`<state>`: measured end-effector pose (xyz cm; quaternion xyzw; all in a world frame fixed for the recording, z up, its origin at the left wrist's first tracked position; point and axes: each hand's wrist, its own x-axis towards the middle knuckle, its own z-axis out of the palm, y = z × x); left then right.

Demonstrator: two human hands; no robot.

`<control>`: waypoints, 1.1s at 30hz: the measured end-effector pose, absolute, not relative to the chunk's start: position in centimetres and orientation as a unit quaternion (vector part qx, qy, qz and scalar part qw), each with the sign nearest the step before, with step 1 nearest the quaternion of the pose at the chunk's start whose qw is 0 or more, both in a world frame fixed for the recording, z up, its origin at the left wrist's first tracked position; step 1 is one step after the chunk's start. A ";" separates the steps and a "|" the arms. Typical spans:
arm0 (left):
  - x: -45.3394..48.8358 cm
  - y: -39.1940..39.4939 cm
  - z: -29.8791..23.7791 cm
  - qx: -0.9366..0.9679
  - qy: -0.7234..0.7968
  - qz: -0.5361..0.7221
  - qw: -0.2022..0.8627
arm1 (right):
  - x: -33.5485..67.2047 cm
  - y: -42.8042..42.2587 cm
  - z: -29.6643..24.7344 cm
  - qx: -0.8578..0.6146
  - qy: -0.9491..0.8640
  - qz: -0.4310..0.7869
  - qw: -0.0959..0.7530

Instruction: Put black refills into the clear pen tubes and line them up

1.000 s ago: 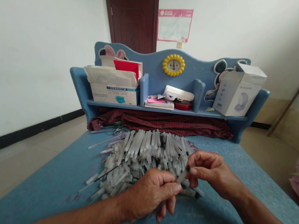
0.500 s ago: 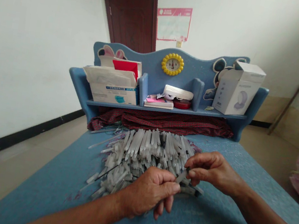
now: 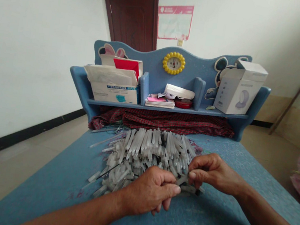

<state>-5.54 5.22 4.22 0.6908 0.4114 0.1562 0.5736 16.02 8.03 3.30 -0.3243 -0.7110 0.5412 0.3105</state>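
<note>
My left hand [image 3: 150,190] is closed, pinching a short translucent plastic strip [image 3: 182,179] between thumb and fingers. The strip's other end meets the fingertips of my right hand [image 3: 212,173], whose thumb and forefinger are pressed together on it. What exactly lies under the right fingertips is hidden. Behind both hands spreads a heap of similar translucent strips [image 3: 144,147], some with black ends. Close below the right hand, a strip with a black end [image 3: 197,191] lies on the blue table [image 3: 58,177].
A blue shelf [image 3: 128,106] stands at the table's back. On it are a mask box [image 3: 113,92], a stack of papers [image 3: 159,103], a red round case [image 3: 183,104] and a white box [image 3: 239,92]. Red checked cloth [image 3: 165,121] is bunched underneath.
The black end that showed at my right fingertips is now covered by them. My right hand has shifted slightly; the left stays nearly in place, its lower fingers curled in more.
</note>
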 end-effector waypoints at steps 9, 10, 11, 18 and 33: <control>-5.5 5.1 4.5 0.693 0.429 0.160 0.556 | 15.8 7.9 3.4 -0.348 -0.727 0.515 0.291; -5.5 5.2 4.5 0.692 0.430 0.161 0.557 | 15.9 7.9 3.5 -0.342 -0.722 0.519 0.304; -5.5 5.2 4.6 0.691 0.430 0.162 0.558 | 15.9 7.9 3.6 -0.338 -0.714 0.526 0.316; -5.5 5.2 4.4 0.687 0.428 0.162 0.565 | 15.5 7.9 3.3 -0.337 -0.718 0.529 0.302; -5.4 5.3 4.3 0.678 0.433 0.179 0.566 | 15.3 7.8 3.5 -0.365 -0.716 0.511 0.305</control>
